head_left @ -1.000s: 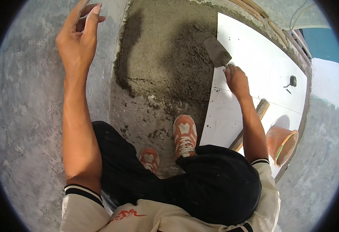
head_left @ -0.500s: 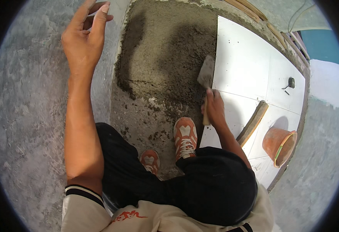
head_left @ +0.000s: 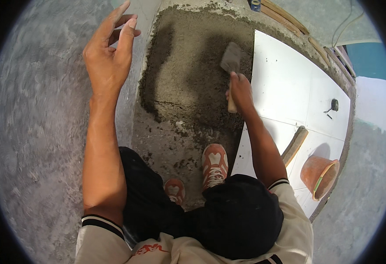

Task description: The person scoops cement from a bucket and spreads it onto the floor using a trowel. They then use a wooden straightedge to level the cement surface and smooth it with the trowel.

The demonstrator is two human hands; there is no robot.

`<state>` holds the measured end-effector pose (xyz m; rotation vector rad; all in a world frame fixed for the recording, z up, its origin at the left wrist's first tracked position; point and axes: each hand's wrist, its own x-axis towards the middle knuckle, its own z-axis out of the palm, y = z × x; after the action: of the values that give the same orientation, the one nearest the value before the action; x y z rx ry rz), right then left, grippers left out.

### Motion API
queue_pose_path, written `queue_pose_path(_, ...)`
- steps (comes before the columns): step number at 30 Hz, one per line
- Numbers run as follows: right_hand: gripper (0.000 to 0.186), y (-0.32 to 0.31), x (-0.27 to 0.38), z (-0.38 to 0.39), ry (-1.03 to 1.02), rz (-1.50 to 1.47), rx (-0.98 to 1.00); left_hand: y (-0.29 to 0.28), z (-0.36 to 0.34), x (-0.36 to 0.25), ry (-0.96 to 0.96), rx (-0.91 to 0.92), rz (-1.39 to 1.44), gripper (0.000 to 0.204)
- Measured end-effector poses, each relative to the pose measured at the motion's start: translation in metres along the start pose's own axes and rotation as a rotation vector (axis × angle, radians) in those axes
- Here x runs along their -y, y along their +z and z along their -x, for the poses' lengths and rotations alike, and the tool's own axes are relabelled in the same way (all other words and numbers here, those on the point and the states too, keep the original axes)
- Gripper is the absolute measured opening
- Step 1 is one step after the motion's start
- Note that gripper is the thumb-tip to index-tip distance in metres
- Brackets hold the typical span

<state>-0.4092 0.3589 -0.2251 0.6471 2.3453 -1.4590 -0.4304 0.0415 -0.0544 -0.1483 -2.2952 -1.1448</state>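
Note:
In my right hand [head_left: 241,93] is a trowel [head_left: 231,57], gripped by its pale wooden handle. Its grey, mortar-smeared blade lies over the right part of the wet mortar bed [head_left: 180,66], a short way left of the white tiles' edge; whether it touches the mortar I cannot tell. My left hand [head_left: 111,50] is raised at the upper left in front of the grey wall, fingers apart and nothing in them. White floor tiles [head_left: 281,79] border the mortar on the right.
On the tiles lie a wooden batten [head_left: 295,145], an orange bucket [head_left: 318,176] tipped on its side and a small dark tool [head_left: 334,105]. Wood strips [head_left: 285,20] line the far edge. My shoes [head_left: 215,163] stand on rough floor with mortar crumbs.
My right hand has carried the trowel forward and left, from beside the tile edge to over the mortar. The left hand keeps its raised, open pose.

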Motion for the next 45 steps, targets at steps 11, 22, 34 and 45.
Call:
queue_pose_path(11,0.036,0.023,-0.016,0.045,-0.561,0.78,0.236,0.0,0.001,0.01,-0.029,-0.006,-0.019,0.039)
queue_pose_path(22,0.038,-0.099,-0.027,0.023,0.103,-0.144,0.113,0.01,0.001,0.007,0.039,0.035,0.025,0.038)
queue_pose_path(34,0.046,-0.083,-0.07,0.145,0.144,0.159,0.138,-0.006,0.002,0.003,0.019,-0.082,0.053,0.036)
queue_pose_path(45,0.044,-0.039,-0.055,0.103,-0.404,0.59,0.372,-0.027,0.035,-0.034,0.268,0.16,-0.141,0.031)
